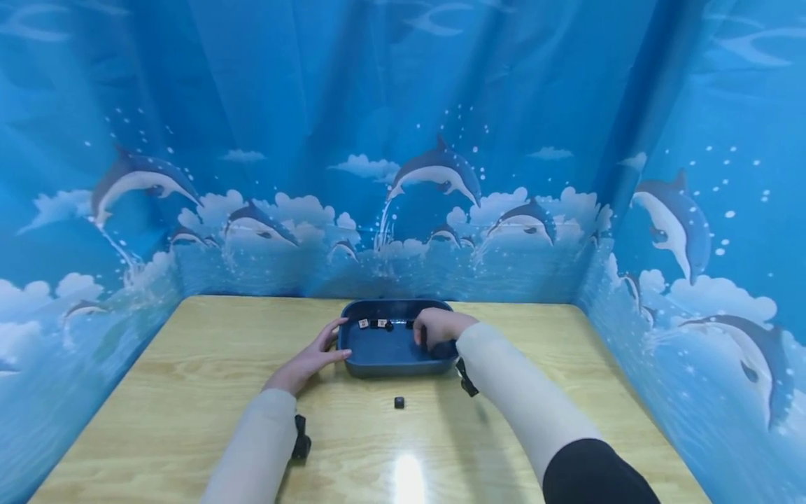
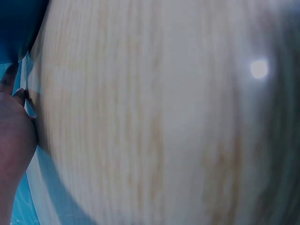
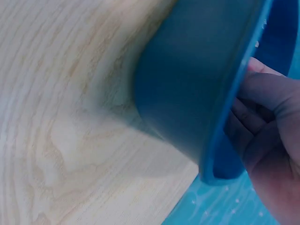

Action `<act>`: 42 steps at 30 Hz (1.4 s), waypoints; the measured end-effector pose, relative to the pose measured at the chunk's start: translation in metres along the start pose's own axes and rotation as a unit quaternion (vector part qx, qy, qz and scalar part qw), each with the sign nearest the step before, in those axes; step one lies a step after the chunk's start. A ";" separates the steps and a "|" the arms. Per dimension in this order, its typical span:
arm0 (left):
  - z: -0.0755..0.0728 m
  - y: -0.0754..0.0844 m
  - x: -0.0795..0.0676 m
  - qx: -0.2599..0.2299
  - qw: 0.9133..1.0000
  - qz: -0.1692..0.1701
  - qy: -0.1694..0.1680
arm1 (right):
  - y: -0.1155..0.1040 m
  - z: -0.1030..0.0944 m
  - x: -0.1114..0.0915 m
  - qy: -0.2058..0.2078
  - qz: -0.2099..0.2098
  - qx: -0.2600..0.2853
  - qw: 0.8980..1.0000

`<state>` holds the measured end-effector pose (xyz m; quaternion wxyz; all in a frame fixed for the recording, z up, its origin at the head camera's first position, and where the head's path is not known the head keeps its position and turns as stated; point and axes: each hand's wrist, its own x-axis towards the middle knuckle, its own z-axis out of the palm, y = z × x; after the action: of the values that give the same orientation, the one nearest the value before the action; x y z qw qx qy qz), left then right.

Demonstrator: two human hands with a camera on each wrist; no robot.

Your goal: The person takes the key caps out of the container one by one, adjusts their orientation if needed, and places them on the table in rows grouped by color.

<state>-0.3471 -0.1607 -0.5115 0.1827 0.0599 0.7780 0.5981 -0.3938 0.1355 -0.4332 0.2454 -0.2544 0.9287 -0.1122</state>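
A dark blue rectangular basin (image 1: 390,369) stands towards the back of the table. Inside, along its far side, lie small white blocks (image 1: 363,323) with faint marks and small black blocks (image 1: 389,326). My left hand (image 1: 315,357) spreads its thumb and fingers against the basin's left end, touching the rim. Over the right wall, my right hand (image 1: 437,327) reaches in with bent fingers pointing down; I cannot tell whether they hold a block. Seen from the right wrist, the basin's wall hides the fingertips (image 3: 255,65) in part. A small black cube (image 1: 399,402) sits on the table in front.
The pale wood table (image 1: 220,364) runs to a blue dolphin-print curtain (image 1: 283,273) behind and at both sides. Dark devices (image 1: 301,441) are strapped to both wrists. A bright reflection shows on the near tabletop.
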 end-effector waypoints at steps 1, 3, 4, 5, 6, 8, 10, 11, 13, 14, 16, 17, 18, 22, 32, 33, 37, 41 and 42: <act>0.000 0.001 0.000 0.003 1.000 -0.003 0.001 | 0.000 -0.002 -0.001 0.001 -0.002 0.007 1.000; -0.001 0.002 -0.001 0.007 1.000 -0.007 0.002 | 0.001 -0.004 -0.004 0.008 -0.011 0.024 1.000; -0.001 0.002 -0.001 0.008 1.000 -0.007 0.000 | 0.001 -0.004 -0.006 0.011 -0.017 0.034 0.999; -0.001 0.002 -0.001 0.008 1.000 -0.009 -0.001 | 0.001 -0.004 -0.008 0.014 -0.024 0.043 0.999; -0.002 0.002 0.000 0.008 1.000 -0.007 -0.004 | 0.001 -0.003 -0.010 0.016 -0.031 0.050 0.998; -0.002 0.002 0.000 0.007 1.000 -0.005 -0.007 | 0.000 -0.002 -0.014 0.026 -0.047 0.064 0.996; -0.003 0.003 0.000 0.002 1.000 -0.003 -0.010 | -0.002 -0.001 -0.019 0.037 -0.063 0.076 0.994; -0.003 0.003 0.001 0.000 1.000 -0.002 -0.011 | -0.003 0.000 -0.022 0.042 -0.072 0.078 0.993; -0.005 0.002 0.001 -0.002 1.000 -0.002 -0.014 | -0.005 0.001 -0.026 0.050 -0.093 0.082 0.991; -0.006 0.002 0.001 -0.003 1.000 -0.002 -0.017 | -0.006 0.002 -0.029 0.053 -0.102 0.085 0.990; -0.007 0.002 0.000 -0.001 1.000 -0.004 -0.021 | -0.007 0.003 -0.034 0.059 -0.116 0.086 0.988; -0.007 0.002 0.000 0.001 1.000 -0.004 -0.022 | -0.008 0.004 -0.037 0.064 -0.121 0.086 0.987; -0.007 0.002 0.000 0.003 1.000 -0.004 -0.023 | -0.009 0.005 -0.040 0.066 -0.124 0.088 0.986; -0.006 0.003 0.000 0.005 1.000 -0.006 -0.022 | -0.015 0.009 -0.054 0.075 -0.136 0.102 0.983; -0.004 0.002 0.001 0.003 1.000 -0.005 -0.021 | -0.027 0.029 -0.085 0.102 -0.168 0.150 0.969; -0.004 0.002 0.001 0.003 1.000 -0.005 -0.022 | -0.027 0.031 -0.087 0.109 -0.174 0.153 0.967; -0.004 0.000 0.001 0.002 1.000 -0.005 -0.026 | -0.027 0.041 -0.094 0.128 -0.176 0.171 0.961; -0.004 -0.001 0.001 0.001 1.000 -0.006 -0.026 | -0.027 0.053 -0.099 0.140 -0.166 0.199 0.955; -0.004 -0.001 0.001 0.001 1.000 -0.008 -0.024 | -0.026 0.056 -0.099 0.144 -0.163 0.204 0.955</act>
<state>-0.3493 -0.1637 -0.5117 0.2064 0.0684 0.7744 0.5942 -0.2795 0.1609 -0.4324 0.1346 -0.3279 0.8574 -0.3731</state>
